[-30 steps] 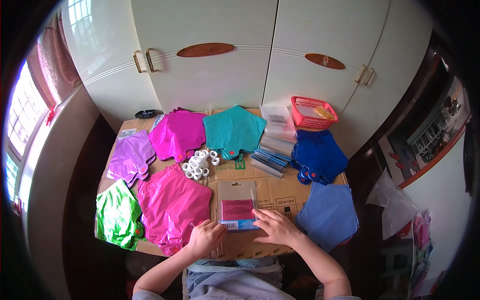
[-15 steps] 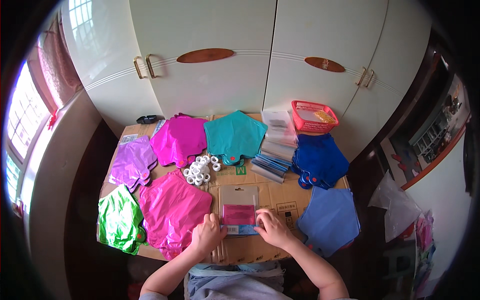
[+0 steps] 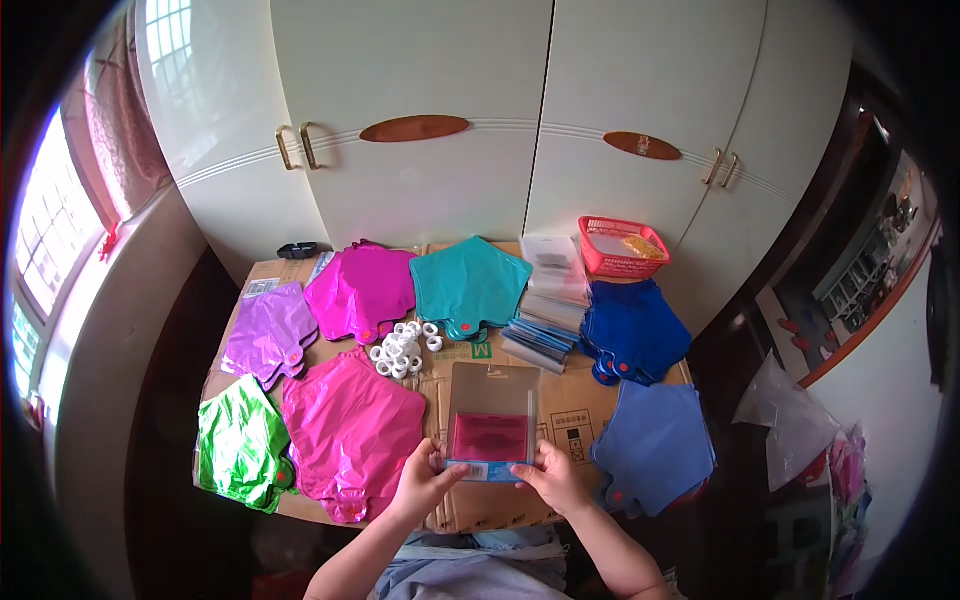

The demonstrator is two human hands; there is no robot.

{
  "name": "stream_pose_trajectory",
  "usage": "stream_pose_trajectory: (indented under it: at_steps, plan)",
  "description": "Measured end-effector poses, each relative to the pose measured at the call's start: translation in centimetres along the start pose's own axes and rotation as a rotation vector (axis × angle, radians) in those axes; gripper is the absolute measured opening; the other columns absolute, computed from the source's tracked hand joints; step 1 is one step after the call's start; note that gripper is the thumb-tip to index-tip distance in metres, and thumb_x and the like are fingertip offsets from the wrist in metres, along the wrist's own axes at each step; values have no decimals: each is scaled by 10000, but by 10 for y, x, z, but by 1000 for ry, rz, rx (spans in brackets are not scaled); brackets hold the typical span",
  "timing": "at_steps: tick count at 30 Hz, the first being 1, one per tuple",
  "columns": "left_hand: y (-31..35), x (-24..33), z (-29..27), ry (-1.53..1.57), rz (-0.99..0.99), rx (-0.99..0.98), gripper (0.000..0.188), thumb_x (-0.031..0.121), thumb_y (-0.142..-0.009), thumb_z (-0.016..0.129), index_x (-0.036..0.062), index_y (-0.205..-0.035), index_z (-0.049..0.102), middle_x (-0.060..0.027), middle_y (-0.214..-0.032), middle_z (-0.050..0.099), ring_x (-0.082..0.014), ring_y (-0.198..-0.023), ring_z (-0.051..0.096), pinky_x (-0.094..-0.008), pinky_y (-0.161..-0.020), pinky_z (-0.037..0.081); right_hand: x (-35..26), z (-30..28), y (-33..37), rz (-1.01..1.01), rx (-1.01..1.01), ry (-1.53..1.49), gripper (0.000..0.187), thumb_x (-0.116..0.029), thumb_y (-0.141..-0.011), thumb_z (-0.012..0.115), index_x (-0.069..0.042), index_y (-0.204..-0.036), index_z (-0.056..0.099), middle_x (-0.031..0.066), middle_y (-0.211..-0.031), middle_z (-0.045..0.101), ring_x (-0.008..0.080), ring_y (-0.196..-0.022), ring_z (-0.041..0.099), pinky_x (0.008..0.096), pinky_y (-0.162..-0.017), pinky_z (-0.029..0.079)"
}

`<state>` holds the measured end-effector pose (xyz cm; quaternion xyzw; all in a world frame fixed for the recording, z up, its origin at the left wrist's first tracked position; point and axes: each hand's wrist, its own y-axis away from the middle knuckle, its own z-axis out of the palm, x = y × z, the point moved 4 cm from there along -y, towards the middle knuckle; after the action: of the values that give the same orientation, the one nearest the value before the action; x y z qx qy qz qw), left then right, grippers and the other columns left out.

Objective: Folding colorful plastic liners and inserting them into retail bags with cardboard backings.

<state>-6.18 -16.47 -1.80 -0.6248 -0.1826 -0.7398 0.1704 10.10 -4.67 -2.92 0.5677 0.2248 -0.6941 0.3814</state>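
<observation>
A clear plastic pouch (image 3: 497, 385) with a hang hole, a folded pink piece inside and a blue-and-white strip along its near edge is held up over the cardboard. My left hand (image 3: 430, 478) grips its lower left corner, thumb on top. At the lower right corner my right hand (image 3: 553, 476) pinches it the same way. Close to my left hand lies a stack of shiny pink foil balloons (image 3: 355, 430). Periwinkle-blue foil balloons (image 3: 655, 445) lie to the right of my right hand. White rings of tape or ribbon (image 3: 400, 350) are heaped beyond the pouch.
Green (image 3: 240, 440), lilac (image 3: 268, 333), magenta (image 3: 360, 290), teal (image 3: 470, 285) and dark blue (image 3: 635, 330) foil stacks ring the cardboard-covered table (image 3: 490, 515). Flat clear pouches (image 3: 555, 275) lie near a red basket (image 3: 622, 250). A white cabinet (image 3: 420, 200) stands behind.
Both hands have lifted the pouch off the cardboard, and it now looks larger and tilted. My thumbs have come onto its near edge.
</observation>
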Motion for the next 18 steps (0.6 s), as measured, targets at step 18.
stream_pose_trajectory:
  at_steps: [18]
  plan:
    - [59, 36, 23, -53, 145, -319, 237, 134, -899, 528, 25, -1077, 415, -53, -884, 500, -107, -786, 483, -244, -688, 410, -117, -292, 204, -699, 1424, 630, 239, -152, -922, 531, -26, -1121, 567, 56, -843, 656, 126, -719, 615, 260, -561, 489]
